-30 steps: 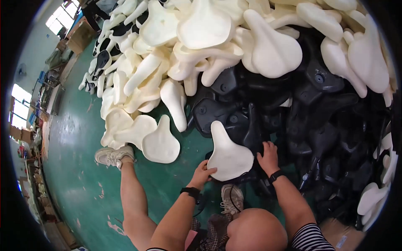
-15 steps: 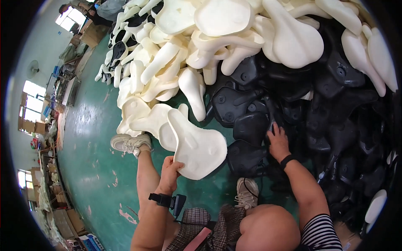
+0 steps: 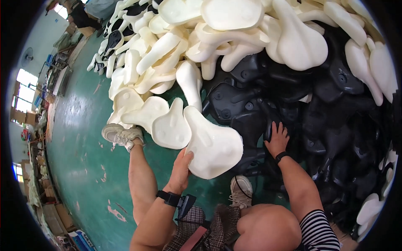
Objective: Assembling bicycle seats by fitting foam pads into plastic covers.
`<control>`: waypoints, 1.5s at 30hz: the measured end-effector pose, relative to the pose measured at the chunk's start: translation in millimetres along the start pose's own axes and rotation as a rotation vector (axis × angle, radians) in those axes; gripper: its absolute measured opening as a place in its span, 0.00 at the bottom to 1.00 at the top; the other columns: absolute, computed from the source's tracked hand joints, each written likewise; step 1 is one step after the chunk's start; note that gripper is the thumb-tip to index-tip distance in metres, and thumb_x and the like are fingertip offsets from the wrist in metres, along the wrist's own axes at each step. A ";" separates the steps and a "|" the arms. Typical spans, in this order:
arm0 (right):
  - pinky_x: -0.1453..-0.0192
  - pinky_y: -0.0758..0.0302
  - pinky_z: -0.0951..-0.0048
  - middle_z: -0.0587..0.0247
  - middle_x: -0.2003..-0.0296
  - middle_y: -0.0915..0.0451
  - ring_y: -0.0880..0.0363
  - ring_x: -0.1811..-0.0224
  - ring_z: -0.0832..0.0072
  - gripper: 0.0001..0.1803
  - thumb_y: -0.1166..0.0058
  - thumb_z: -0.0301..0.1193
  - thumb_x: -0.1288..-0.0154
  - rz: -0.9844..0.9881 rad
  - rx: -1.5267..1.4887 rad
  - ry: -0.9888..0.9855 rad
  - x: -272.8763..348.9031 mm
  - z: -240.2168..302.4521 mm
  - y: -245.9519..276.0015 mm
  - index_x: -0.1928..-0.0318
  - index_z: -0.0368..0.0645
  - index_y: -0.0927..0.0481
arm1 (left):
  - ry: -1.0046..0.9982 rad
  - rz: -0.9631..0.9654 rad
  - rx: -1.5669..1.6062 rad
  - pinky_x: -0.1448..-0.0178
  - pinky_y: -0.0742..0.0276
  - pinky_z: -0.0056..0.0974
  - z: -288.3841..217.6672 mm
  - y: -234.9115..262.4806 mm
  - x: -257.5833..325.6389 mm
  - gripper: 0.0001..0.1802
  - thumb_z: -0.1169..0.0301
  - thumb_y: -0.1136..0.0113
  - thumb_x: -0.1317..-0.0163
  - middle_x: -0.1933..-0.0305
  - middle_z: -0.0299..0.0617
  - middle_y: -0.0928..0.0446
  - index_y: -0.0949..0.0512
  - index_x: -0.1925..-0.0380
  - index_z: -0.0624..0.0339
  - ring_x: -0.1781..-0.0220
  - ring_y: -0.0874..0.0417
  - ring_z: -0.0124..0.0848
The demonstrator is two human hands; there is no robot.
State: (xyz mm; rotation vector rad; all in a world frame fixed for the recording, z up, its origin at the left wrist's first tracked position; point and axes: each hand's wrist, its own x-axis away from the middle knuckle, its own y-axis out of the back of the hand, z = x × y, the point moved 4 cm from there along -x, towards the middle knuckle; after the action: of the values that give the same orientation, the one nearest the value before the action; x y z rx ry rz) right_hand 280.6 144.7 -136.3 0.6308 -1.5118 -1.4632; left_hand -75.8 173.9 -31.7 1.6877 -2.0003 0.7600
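My left hand (image 3: 181,170) is closed on the edge of a white foam bicycle saddle pad (image 3: 215,146), whose hollow side faces up. Just left of that pad, another white saddle pad (image 3: 171,127) lies hollow side up. My right hand (image 3: 277,140) rests with spread fingers on the heap of black saddle shells (image 3: 251,125), against a narrow black piece beside it. I see nothing gripped in it, though its fingertips partly blend with the dark shells.
A large pile of white saddle pads (image 3: 167,50) spreads across the far side, partly over the black shells. My shoes (image 3: 241,190) stand on the green floor (image 3: 83,159). Boxes (image 3: 58,215) and shelving line the left wall. A person (image 3: 79,14) is at the far left.
My left hand has carried the white pad to the right, toward the black shells, uncovering more of the pad beside it. My right hand's fingers have spread wider. The view has shifted slightly.
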 end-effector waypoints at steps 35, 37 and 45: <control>0.51 0.28 0.70 0.56 0.59 0.25 0.24 0.56 0.64 0.10 0.46 0.19 0.42 -0.249 -0.931 0.687 51.5 155.3 118.7 0.58 0.36 0.20 | -0.189 0.073 0.403 0.43 0.29 0.31 -24.6 -16.6 9.2 0.23 0.59 0.54 0.28 0.47 0.40 0.24 0.29 0.43 0.67 0.48 0.24 0.26; 0.47 0.29 0.68 0.55 0.57 0.25 0.25 0.53 0.61 0.11 0.46 0.19 0.42 -0.329 -0.962 0.657 60.0 157.3 113.3 0.57 0.38 0.20 | -0.214 0.035 0.395 0.44 0.29 0.30 -22.9 -12.4 7.2 0.23 0.60 0.54 0.28 0.46 0.41 0.24 0.29 0.43 0.68 0.49 0.24 0.26; 0.41 0.32 0.69 0.56 0.47 0.25 0.28 0.47 0.70 0.28 0.40 0.38 0.36 0.278 -1.672 -0.042 66.2 124.3 53.3 0.41 0.33 0.30 | -0.259 0.060 0.395 0.42 0.30 0.31 -19.7 -24.3 4.0 0.22 0.61 0.52 0.28 0.48 0.40 0.24 0.30 0.43 0.67 0.48 0.24 0.26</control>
State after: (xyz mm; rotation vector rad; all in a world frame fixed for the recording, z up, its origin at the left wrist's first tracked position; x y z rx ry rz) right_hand 155.5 158.4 -53.7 -0.6005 -0.0163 -1.8789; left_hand -53.3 180.7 -10.7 2.0433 -2.1900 1.0615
